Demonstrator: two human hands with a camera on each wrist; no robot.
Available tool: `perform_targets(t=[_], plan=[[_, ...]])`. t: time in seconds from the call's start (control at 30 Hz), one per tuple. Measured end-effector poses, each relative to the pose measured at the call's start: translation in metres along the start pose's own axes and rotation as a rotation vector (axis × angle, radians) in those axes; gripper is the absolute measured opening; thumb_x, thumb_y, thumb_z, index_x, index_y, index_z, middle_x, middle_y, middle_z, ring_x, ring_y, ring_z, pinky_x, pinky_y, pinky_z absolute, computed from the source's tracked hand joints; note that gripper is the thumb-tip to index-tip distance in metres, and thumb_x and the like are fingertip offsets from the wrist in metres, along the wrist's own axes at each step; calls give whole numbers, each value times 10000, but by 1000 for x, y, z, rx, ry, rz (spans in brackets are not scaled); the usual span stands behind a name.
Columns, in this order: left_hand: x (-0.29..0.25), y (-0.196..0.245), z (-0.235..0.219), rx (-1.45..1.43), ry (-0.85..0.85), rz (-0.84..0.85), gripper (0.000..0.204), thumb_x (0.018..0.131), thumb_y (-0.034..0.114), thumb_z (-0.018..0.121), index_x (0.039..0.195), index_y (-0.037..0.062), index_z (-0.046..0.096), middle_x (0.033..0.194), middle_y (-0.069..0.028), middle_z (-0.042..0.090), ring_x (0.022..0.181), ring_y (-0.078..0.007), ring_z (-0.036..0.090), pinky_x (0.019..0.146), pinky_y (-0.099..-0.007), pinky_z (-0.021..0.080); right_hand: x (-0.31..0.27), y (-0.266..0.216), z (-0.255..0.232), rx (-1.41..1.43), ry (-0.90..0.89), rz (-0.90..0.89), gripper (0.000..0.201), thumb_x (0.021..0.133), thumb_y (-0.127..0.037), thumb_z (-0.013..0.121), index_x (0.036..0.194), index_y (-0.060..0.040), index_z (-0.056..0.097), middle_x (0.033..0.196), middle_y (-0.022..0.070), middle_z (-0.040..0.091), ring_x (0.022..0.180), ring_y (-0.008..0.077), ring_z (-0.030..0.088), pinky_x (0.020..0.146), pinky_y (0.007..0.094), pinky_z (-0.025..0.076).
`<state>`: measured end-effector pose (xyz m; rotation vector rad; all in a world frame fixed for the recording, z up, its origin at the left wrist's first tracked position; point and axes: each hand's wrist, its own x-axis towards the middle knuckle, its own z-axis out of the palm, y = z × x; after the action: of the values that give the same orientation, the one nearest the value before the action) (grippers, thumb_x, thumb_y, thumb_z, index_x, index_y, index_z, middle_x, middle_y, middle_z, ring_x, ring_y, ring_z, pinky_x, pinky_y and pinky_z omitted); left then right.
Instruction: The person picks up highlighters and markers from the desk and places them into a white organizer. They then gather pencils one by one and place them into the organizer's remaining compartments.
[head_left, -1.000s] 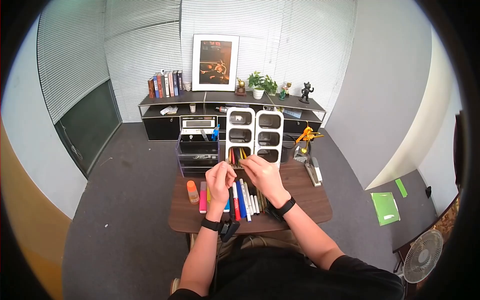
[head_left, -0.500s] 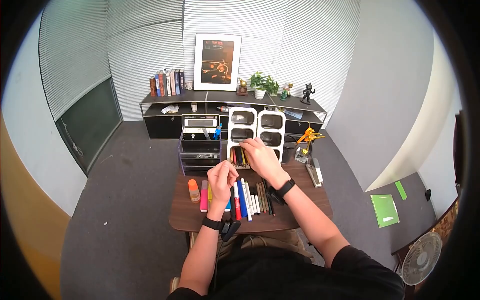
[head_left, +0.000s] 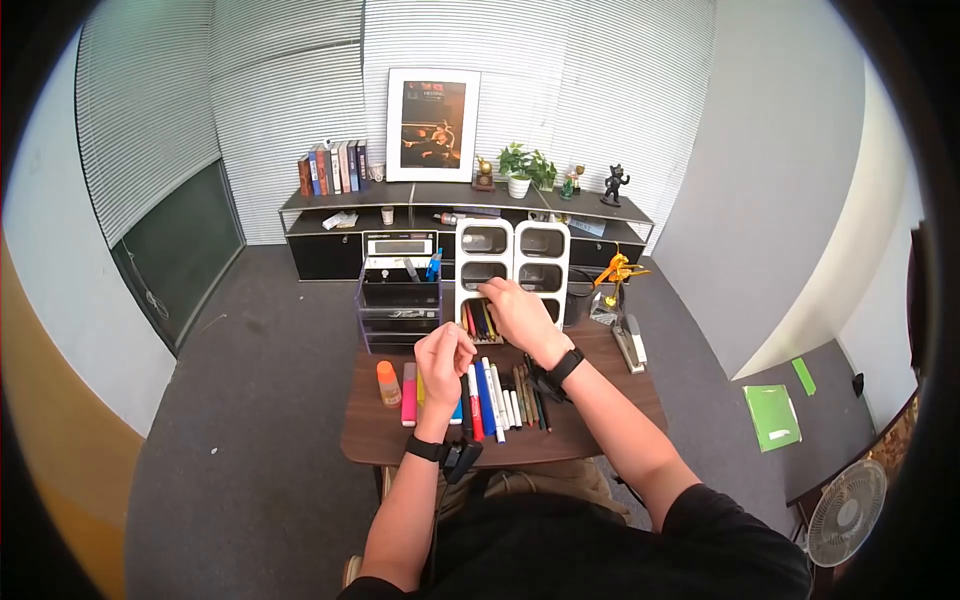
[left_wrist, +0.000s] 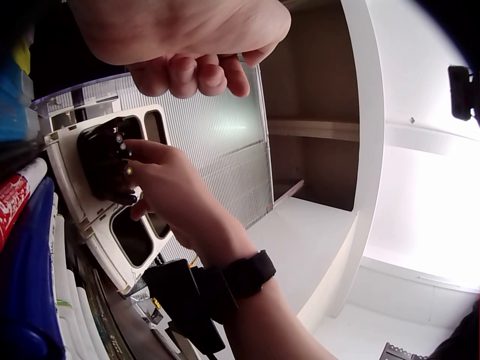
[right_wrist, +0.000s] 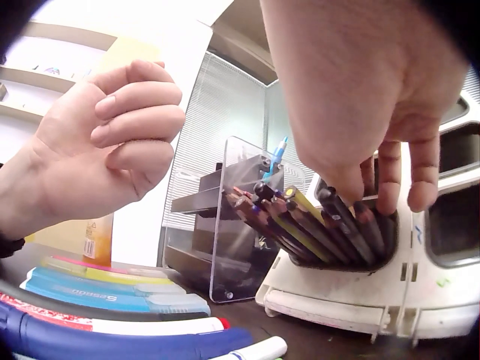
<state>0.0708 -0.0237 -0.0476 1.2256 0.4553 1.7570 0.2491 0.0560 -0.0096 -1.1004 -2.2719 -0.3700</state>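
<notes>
My right hand [head_left: 527, 322] reaches over the lower left compartment of a white organizer [head_left: 513, 240]. A bundle of pencils [right_wrist: 315, 229] leans in that compartment, dark ones with a few yellow and red. In the left wrist view its fingers touch the pencil ends, with the thumb apart from them; the right wrist view shows two fingers hanging straight down. My left hand [head_left: 440, 362] hovers above the table, fingers loosely curled and holding nothing. Below it lie highlighters [right_wrist: 112, 294], a red and white marker [head_left: 474, 402], a blue marker [head_left: 487, 402], white pens [head_left: 497, 402] and more pencils [head_left: 522, 390].
An orange-capped bottle [head_left: 388, 383] stands at the table's left. Behind it is a clear-sided desk organizer [head_left: 400, 300] with blue pens. A stapler [head_left: 630, 345] and a yellow-orange ornament [head_left: 618, 270] stand right of the white organizer. A low cabinet [head_left: 350, 265] is farther back.
My right hand has moved forward and up to the pencil compartment, uncovering more pencils on the table. The left hand has barely moved.
</notes>
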Motion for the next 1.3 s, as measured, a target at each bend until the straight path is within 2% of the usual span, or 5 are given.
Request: perform_targets(t=[0.33, 0.57, 0.67, 0.9, 1.3], plan=[[0, 1, 1, 42, 10, 10, 502, 1170, 281, 476, 759, 24, 604, 645, -4, 539, 513, -54, 437, 481, -237, 273, -6, -4, -24, 51, -7, -83, 287, 901, 28, 656, 1184, 21, 702, 1079, 149, 687, 1061, 360, 725, 850, 456, 634], [0, 1, 0, 66, -6, 16, 486, 1169, 269, 470, 760, 29, 579, 664, -17, 550, 518, -52, 434, 480, -238, 283, -62, -16, -51, 67, -55, 160, 65, 947, -29, 662, 995, -12, 704, 1000, 167, 677, 954, 393, 740, 774, 494, 614], [0, -1, -2, 27, 3, 9, 492, 1168, 272, 496, 762, 23, 621, 631, 12, 534, 533, -35, 439, 490, -224, 275, -82, -1, -42, 17, -272, 253, 130, 981, -113, 663, 964, -6, 736, 965, 213, 748, 908, 427, 756, 776, 536, 614], [0, 0, -3, 65, 4, 19, 504, 1167, 268, 480, 749, 20, 613, 624, 5, 532, 525, -46, 438, 490, -236, 284, -111, 14, -28, 76, -268, 283, 142, 964, -101, 696, 1075, -23, 739, 1053, 209, 753, 932, 429, 756, 814, 526, 622], [0, -1, -4, 79, -12, 16, 481, 1167, 273, 454, 764, 37, 563, 656, -35, 523, 509, -69, 416, 475, -247, 249, -116, 34, -21, 168, -295, 607, 275, 921, -108, 703, 1186, -36, 705, 1084, 226, 771, 1052, 439, 746, 921, 546, 598]])
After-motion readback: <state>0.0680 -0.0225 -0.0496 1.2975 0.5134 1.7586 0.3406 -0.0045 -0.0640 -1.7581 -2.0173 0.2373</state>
